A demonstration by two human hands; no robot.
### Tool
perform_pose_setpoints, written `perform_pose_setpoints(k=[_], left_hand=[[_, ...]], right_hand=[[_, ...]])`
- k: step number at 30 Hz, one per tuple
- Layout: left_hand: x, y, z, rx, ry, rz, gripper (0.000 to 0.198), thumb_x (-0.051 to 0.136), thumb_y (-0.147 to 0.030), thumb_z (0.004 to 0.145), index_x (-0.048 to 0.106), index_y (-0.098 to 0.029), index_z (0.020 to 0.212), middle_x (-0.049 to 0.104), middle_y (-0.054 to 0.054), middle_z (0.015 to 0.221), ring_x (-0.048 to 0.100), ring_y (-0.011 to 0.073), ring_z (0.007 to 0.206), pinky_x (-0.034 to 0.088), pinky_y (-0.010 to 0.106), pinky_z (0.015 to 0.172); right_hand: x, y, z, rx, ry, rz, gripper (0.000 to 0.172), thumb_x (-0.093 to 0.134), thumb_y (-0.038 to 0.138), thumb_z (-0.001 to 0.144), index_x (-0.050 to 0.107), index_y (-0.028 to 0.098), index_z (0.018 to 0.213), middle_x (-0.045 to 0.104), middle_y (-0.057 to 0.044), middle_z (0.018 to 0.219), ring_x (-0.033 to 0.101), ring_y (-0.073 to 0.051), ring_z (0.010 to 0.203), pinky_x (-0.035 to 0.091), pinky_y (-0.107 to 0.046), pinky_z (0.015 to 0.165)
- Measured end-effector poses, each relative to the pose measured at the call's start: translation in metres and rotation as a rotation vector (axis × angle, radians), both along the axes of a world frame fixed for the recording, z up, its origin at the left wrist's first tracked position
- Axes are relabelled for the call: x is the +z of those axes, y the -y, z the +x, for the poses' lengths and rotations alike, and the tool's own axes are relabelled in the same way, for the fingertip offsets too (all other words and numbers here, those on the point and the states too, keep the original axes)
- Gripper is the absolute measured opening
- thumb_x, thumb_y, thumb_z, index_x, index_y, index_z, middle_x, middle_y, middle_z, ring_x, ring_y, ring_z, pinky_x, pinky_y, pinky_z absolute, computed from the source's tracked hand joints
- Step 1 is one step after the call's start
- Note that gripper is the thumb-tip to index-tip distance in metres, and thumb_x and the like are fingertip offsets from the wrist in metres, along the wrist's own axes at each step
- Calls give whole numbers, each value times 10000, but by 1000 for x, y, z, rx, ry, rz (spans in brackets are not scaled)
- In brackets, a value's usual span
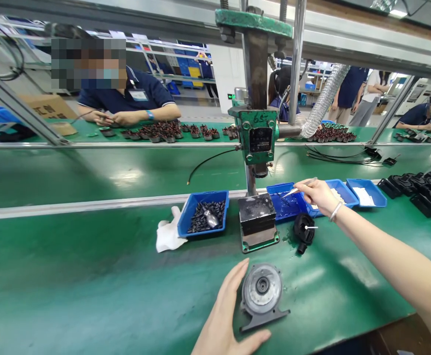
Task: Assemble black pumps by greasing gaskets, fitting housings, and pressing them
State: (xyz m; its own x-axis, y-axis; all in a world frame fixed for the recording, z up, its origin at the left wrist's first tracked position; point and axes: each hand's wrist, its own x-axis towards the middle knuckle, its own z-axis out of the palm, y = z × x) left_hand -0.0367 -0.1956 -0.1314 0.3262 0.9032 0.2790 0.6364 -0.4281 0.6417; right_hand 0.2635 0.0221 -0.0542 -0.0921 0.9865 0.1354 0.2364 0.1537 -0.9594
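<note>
My left hand (225,315) curves around the left side of a grey round motor housing (263,291) with a flat foot, its thumb and fingers spread apart. The housing lies on the green bench with its central bore facing up. Out to the right, my right hand (317,194) pinches a pair of tweezers (290,192). Their tips reach over a shallow blue tray (289,212) that looks wet inside, with a thin dark piece in it. Below that tray lies a black round plastic part (304,234) with a spout and a white pin-like piece on it.
A green press (259,138) stands above a black block (257,212). Left of it are a blue bin (186,217) of small dark parts and a white cloth (169,234). Blue trays (367,193) and black housings (418,187) line the right. A co-worker (126,98) sits opposite.
</note>
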Motion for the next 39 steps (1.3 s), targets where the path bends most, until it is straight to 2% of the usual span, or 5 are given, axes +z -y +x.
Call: perform_pose_setpoints(k=[7, 13, 18, 25, 39], left_hand=[[11, 1, -9, 27, -63, 99, 925, 721, -419, 812, 179, -262, 1545, 375, 189, 1543, 419, 362, 1397, 464, 561, 1068], [7, 3, -8, 35, -45, 118, 964, 752, -374, 787, 173, -249, 1547, 387, 203, 1529, 421, 365, 1394, 456, 556, 1088], [4, 6, -4, 35, -11, 189, 953, 738, -344, 807, 154, -214, 1549, 385, 223, 1520, 410, 348, 1403, 454, 533, 1099], [5, 10, -3, -25, 3, 358, 824, 718, -240, 828, 259, -191, 1510, 440, 218, 1477, 425, 334, 1395, 452, 532, 1105], [7, 10, -3, -117, -138, 543, 534, 723, -192, 825, 504, -145, 1311, 684, 133, 1187, 604, 254, 1219, 419, 518, 1155]], right_hand=[[28, 49, 13, 70, -180, 2, 379, 697, 516, 824, 727, 139, 846, 383, 82, 382, 243, -49, 368, 150, -239, 398], [57, 127, 4, 198, 144, 140, 468, 640, 420, 906, 668, 202, 493, 638, -49, 528, 659, -185, 664, 523, -294, 627], [49, 177, -20, 466, 280, 285, 172, 611, 305, 939, 769, 243, 967, 780, -42, 932, 722, -154, 752, 588, -247, 719], [29, 189, -47, 674, 311, 488, 198, 593, 154, 936, 674, 193, 1112, 764, -43, 996, 720, -132, 919, 561, -205, 826], [22, 184, -59, 666, 329, 467, 158, 563, 225, 960, 689, 194, 1051, 760, -49, 883, 705, -127, 776, 552, -214, 701]])
